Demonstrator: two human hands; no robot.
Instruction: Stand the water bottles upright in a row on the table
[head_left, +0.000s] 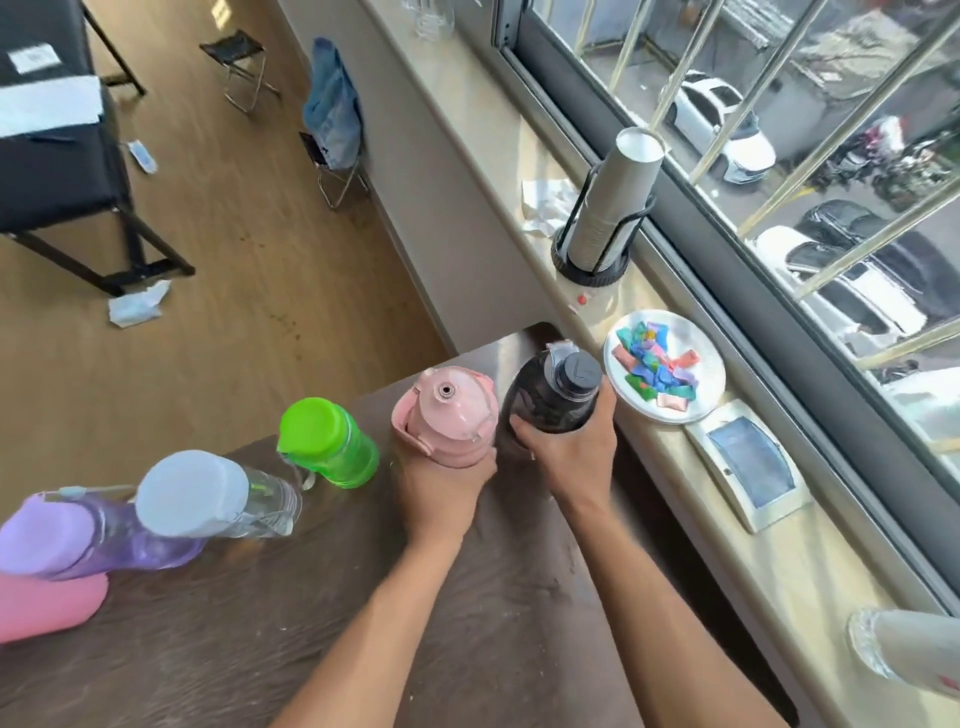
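Leftmost, a pink bottle (49, 605) is lying at the edge of the dark bench (249, 634), with a purple bottle (93, 535), a clear bottle with a grey cap (208, 493) and a green bottle (327, 449) standing in a row beside it. Next, the left hand (441, 483) is gripping a pale pink bottle (447, 415) with its fingers wrapped around the body. Just beside it, the right hand (571, 457) is clasping a black bottle (553, 392), standing near a white plate (662, 366) on the windowsill (675, 499).
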